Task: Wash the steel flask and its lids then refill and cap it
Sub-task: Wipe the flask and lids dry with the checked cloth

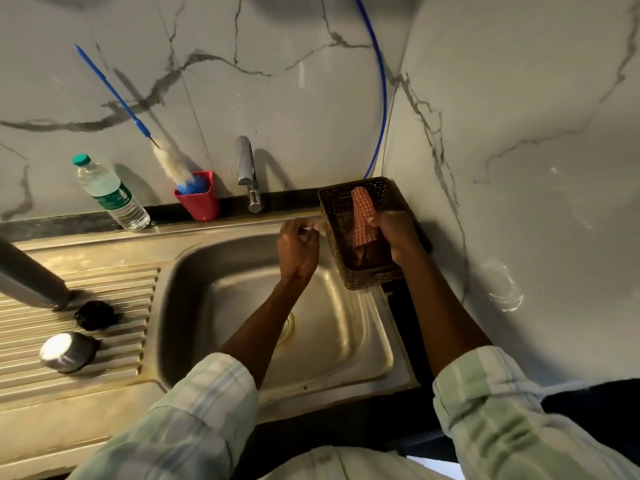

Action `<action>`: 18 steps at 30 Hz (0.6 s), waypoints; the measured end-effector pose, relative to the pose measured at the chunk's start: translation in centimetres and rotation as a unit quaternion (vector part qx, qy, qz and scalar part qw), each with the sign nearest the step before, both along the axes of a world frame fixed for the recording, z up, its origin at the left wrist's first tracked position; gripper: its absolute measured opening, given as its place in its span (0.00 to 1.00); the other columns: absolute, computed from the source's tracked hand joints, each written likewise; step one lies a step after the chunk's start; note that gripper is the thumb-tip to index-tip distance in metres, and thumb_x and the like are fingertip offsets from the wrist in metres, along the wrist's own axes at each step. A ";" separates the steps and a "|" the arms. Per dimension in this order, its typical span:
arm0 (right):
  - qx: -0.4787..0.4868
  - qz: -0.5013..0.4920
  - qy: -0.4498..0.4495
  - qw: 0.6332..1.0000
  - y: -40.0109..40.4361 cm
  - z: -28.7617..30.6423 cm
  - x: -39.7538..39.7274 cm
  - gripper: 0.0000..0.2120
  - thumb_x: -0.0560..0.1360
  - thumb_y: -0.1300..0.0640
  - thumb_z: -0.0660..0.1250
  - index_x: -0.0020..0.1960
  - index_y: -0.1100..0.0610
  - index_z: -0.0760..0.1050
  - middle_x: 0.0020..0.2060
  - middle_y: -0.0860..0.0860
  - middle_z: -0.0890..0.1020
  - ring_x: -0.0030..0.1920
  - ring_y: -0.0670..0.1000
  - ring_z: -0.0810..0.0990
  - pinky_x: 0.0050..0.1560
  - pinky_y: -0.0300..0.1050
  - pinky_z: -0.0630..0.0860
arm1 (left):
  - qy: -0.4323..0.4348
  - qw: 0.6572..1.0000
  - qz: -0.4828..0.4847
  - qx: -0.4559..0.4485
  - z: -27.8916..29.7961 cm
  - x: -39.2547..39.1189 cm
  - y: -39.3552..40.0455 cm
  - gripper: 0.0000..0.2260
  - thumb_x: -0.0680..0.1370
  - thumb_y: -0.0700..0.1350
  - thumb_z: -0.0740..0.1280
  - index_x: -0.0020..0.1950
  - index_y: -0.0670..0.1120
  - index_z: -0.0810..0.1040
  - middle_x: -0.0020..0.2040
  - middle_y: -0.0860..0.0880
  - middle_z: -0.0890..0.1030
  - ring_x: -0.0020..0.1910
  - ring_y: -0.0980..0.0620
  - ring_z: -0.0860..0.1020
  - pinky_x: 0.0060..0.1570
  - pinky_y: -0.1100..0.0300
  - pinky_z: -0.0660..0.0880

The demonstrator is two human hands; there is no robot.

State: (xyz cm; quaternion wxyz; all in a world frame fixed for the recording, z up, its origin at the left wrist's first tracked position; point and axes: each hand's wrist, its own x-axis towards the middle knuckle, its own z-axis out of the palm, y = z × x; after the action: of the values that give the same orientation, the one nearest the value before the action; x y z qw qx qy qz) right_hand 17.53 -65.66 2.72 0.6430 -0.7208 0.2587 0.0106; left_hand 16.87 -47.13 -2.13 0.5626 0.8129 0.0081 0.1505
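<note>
The steel flask (29, 275) stands at the left edge on the ribbed drainboard (114, 292), its top cut off by the frame. Beside it lie a black inner lid (95, 315) and a shiny steel cap (67, 351). My left hand (298, 249) hovers over the sink's far right rim with fingers curled, holding nothing that I can make out. My right hand (396, 239) is inside a brown perforated basket (330, 244) and grips an orange checked cloth (362, 216).
The steel sink basin (242, 306) sits below the tap (247, 173). Along the back stand a plastic water bottle (110, 194) and a red cup (201, 200) holding a blue-handled bottle brush (169, 159). A blue hose (381, 98) runs down the wall corner.
</note>
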 end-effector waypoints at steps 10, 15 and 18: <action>0.437 0.054 -0.091 0.893 6.6 1.1 -5.9 0.11 0.72 0.63 0.64 0.50 0.64 0.83 0.47 0.59 0.84 0.47 0.55 0.83 0.48 0.51 0.82 | -0.037 0.995 0.084 -0.042 0.1 -2.8 7.6 0.03 0.79 0.41 0.67 0.51 0.43 0.79 0.50 0.45 0.80 0.48 0.51 0.77 0.46 0.75 0.69; 0.454 0.076 -0.081 0.884 13.6 2.2 -5.7 0.20 0.73 0.53 0.60 0.60 0.61 0.77 0.53 0.61 0.80 0.54 0.61 0.78 0.60 0.58 0.73 | -0.007 0.990 0.130 -0.049 0.5 -3.9 13.9 0.04 0.79 0.40 0.68 0.51 0.42 0.80 0.49 0.46 0.80 0.48 0.53 0.76 0.49 0.65 0.73; 0.431 0.125 -0.074 0.891 19.0 1.9 -5.5 0.16 0.76 0.57 0.60 0.59 0.60 0.80 0.56 0.61 0.80 0.56 0.61 0.79 0.60 0.60 0.75 | -0.005 0.986 0.161 -0.039 0.9 -4.2 18.7 0.04 0.78 0.39 0.67 0.52 0.42 0.80 0.49 0.47 0.80 0.49 0.53 0.76 0.51 0.63 0.74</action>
State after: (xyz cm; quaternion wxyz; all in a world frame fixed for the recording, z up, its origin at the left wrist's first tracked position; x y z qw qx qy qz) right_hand 11.99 -46.65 4.60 0.9012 -0.3979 0.0882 0.1477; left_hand 12.63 -28.45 -1.23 0.5625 0.7776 0.1422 0.2424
